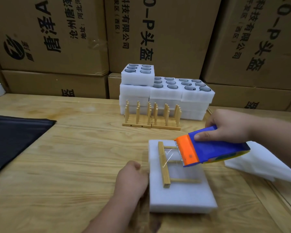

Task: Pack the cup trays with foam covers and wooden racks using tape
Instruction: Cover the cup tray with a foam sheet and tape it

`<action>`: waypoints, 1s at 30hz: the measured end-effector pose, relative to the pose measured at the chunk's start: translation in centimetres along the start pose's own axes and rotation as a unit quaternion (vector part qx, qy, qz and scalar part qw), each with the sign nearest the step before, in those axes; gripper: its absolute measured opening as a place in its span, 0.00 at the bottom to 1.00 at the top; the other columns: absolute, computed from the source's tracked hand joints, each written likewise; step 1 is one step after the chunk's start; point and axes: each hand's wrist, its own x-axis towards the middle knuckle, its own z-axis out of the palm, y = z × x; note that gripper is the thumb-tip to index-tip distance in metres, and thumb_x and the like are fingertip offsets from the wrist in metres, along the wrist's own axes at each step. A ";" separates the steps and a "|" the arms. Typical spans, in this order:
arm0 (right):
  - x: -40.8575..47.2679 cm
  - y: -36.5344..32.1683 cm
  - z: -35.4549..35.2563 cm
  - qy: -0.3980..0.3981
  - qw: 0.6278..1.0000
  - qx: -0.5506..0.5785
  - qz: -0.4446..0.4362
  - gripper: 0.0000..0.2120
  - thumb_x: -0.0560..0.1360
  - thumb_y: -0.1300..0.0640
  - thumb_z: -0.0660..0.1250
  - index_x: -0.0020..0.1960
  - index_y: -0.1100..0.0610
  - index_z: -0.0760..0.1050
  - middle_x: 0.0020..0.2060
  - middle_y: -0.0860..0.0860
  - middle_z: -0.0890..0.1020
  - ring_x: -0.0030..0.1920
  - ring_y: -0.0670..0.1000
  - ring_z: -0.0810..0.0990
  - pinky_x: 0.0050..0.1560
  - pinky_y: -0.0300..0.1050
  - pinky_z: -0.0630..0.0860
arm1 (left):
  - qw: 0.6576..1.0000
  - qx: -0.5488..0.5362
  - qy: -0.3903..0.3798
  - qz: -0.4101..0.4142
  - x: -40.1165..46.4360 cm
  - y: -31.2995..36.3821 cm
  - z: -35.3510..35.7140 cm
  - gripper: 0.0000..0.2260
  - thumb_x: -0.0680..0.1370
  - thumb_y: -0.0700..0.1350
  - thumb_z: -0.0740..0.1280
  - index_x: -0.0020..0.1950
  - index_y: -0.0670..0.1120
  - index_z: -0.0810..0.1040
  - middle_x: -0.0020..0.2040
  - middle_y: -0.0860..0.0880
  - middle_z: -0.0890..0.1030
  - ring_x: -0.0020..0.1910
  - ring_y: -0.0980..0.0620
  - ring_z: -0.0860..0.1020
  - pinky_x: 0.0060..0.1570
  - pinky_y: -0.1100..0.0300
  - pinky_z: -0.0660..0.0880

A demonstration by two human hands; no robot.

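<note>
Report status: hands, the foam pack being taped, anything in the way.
Right hand grips tape dispenser, tape running over wooden rack. Left hand steadies left edge of foam pack. White sheet beside pack; path looks unobstructed.

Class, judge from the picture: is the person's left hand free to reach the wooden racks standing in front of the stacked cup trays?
Probably yes. The left hand only rests against the foam block, and bare table lies between it and the standing racks.

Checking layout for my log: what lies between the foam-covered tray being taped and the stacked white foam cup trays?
Upright wooden peg racks on bare wooden table, per the head view.
</note>
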 end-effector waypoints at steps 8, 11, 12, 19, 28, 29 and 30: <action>-0.4 0.8 0.8 -0.007 1.000 0.007 0.006 0.24 0.64 0.22 0.63 0.25 0.40 0.76 0.20 0.43 0.73 0.22 0.42 0.70 0.28 0.40 0.64 | 0.968 -0.170 -0.031 0.182 -0.6 4.4 -1.9 0.19 0.77 0.62 0.65 0.67 0.60 0.74 0.60 0.64 0.78 0.63 0.61 0.75 0.56 0.65 0.70; -0.2 1.4 1.1 -0.004 1.000 -0.002 0.017 0.30 0.66 0.24 0.65 0.27 0.51 0.76 0.21 0.45 0.74 0.23 0.43 0.70 0.28 0.41 0.65 | 0.942 -0.046 -0.197 0.268 -1.5 7.1 -1.1 0.47 0.64 0.79 0.62 0.80 0.64 0.56 0.80 0.63 0.58 0.79 0.63 0.55 0.74 0.58 0.59; -0.2 1.5 1.1 -0.005 1.000 -0.003 0.020 0.32 0.66 0.23 0.65 0.28 0.53 0.75 0.21 0.45 0.75 0.23 0.43 0.71 0.28 0.40 0.65 | 0.938 0.018 -0.211 0.275 -1.7 7.7 -0.6 0.53 0.61 0.80 0.63 0.81 0.63 0.51 0.81 0.62 0.52 0.80 0.62 0.49 0.76 0.55 0.56; 0.2 2.7 2.3 -0.027 0.999 0.019 0.024 0.32 0.66 0.24 0.66 0.31 0.54 0.75 0.24 0.46 0.77 0.25 0.42 0.73 0.30 0.40 0.68 | 0.905 0.203 -0.140 0.346 -1.9 8.3 2.3 0.55 0.56 0.79 0.70 0.79 0.65 0.54 0.80 0.62 0.58 0.81 0.54 0.44 0.79 0.48 0.52; 0.8 4.3 3.1 -0.036 0.998 0.045 0.010 0.35 0.59 0.18 0.62 0.30 0.53 0.75 0.24 0.45 0.78 0.25 0.42 0.73 0.31 0.41 0.68 | 0.874 0.320 -0.145 0.336 -1.7 8.3 2.4 0.60 0.59 0.81 0.65 0.83 0.56 0.47 0.83 0.56 0.48 0.81 0.54 0.41 0.80 0.49 0.48; 0.8 4.7 3.3 -0.035 0.998 0.045 0.010 0.37 0.57 0.18 0.61 0.30 0.53 0.75 0.24 0.45 0.77 0.25 0.42 0.73 0.32 0.42 0.69 | 0.874 0.322 -0.144 0.334 -1.7 8.2 2.4 0.60 0.60 0.81 0.65 0.83 0.55 0.47 0.83 0.56 0.47 0.81 0.55 0.41 0.80 0.49 0.47; 0.6 5.2 3.4 -0.033 0.998 0.044 0.009 0.38 0.57 0.17 0.60 0.31 0.54 0.75 0.24 0.45 0.77 0.26 0.42 0.73 0.32 0.42 0.69 | 0.873 0.327 -0.143 0.331 -1.7 8.1 2.5 0.60 0.60 0.82 0.64 0.83 0.54 0.46 0.83 0.56 0.46 0.81 0.55 0.41 0.80 0.50 0.47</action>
